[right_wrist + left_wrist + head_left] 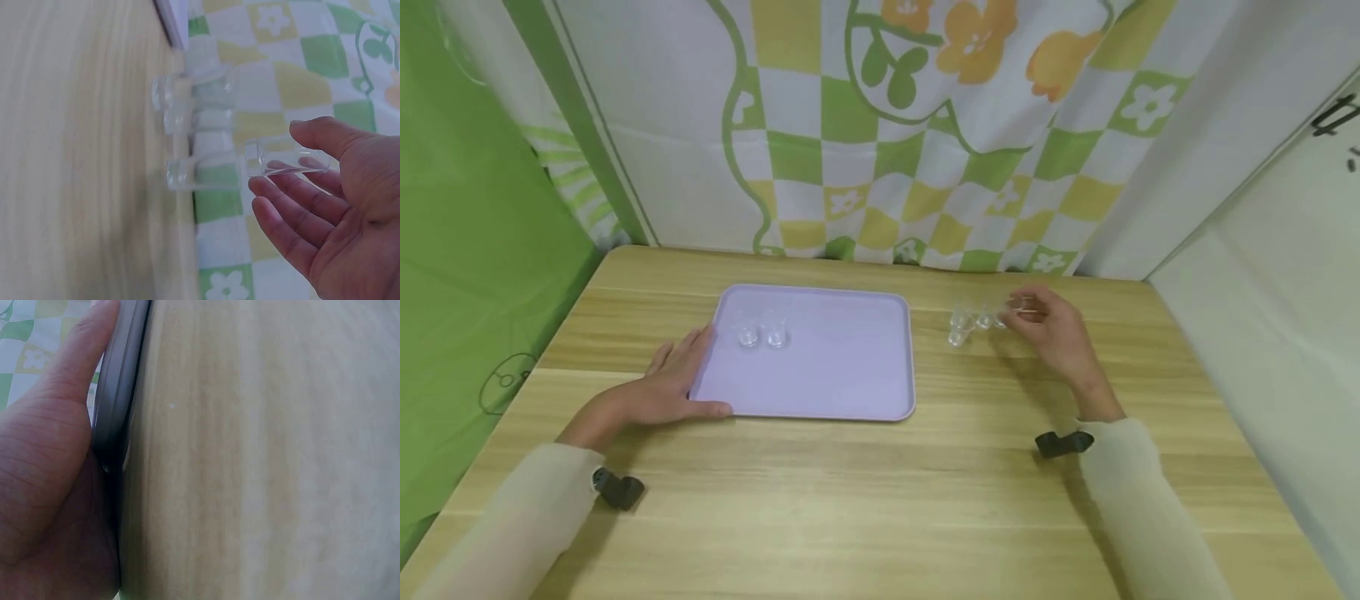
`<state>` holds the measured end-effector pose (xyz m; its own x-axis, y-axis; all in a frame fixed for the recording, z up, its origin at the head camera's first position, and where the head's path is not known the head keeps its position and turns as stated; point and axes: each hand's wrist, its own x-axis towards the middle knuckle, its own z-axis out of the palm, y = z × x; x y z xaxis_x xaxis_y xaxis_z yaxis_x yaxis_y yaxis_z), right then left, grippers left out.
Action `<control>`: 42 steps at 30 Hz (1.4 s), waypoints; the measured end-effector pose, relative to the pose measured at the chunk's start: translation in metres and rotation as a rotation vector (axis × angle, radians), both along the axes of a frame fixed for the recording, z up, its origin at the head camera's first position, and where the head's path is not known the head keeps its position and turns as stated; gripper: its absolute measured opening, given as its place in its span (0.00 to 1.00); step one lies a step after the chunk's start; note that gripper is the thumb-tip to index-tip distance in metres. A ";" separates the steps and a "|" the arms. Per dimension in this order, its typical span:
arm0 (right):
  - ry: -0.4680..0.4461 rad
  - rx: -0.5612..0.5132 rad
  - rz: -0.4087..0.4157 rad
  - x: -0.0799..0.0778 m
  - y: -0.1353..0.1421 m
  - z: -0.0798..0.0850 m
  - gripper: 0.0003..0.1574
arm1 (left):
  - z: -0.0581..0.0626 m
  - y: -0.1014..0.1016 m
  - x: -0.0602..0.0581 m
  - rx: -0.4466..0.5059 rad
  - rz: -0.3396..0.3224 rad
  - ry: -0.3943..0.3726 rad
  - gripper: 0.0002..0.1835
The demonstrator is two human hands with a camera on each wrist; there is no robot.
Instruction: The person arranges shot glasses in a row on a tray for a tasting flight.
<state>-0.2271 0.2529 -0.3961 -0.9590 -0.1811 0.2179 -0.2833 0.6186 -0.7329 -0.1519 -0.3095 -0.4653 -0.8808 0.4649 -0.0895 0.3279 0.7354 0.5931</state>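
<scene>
A lilac tray (842,358) lies on the wooden table, with two small clear shot glasses standing on its left part, one shot glass (777,333) right of the other (747,333). My left hand (662,392) rests at the tray's near left corner, fingers along the left side and thumb along the front edge; the left wrist view shows the thumb against the tray rim (119,381). My right hand (1056,333) pinches a clear shot glass (287,156) between thumb and fingers, above the table. Just left of it stand several similar glasses (958,323).
The wooden table (880,500) ends at the back against a checked, flowered curtain (925,167). Green cloth (467,250) hangs at the left and a white surface (1285,250) stands at the right. Between the tray and the loose glasses lies a strip of bare wood.
</scene>
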 end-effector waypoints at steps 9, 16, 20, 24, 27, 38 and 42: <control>0.095 -0.008 0.079 0.001 -0.027 0.011 0.21 | 0.002 0.002 0.000 -0.020 0.018 -0.035 0.68; 0.114 -0.013 0.147 -0.001 -0.056 0.010 0.23 | 0.001 -0.001 0.003 -0.004 0.009 -0.020 0.68; 0.063 -0.035 0.176 -0.001 -0.074 0.010 0.24 | 0.007 0.001 0.005 -0.001 0.016 -0.031 0.68; 0.036 -0.047 0.208 -0.002 -0.092 0.007 0.24 | 0.011 0.003 0.005 -0.002 0.016 -0.053 0.68; 0.046 -0.048 0.237 -0.004 -0.105 0.003 0.23 | 0.007 0.002 0.003 0.001 0.021 -0.042 0.68; -0.010 -0.076 0.320 -0.005 -0.150 -0.006 0.25 | -0.002 -0.001 0.000 -0.022 0.035 -0.031 0.69; -0.037 -0.054 0.314 -0.003 -0.164 -0.009 0.25 | 0.003 0.001 0.002 -0.018 0.033 -0.045 0.69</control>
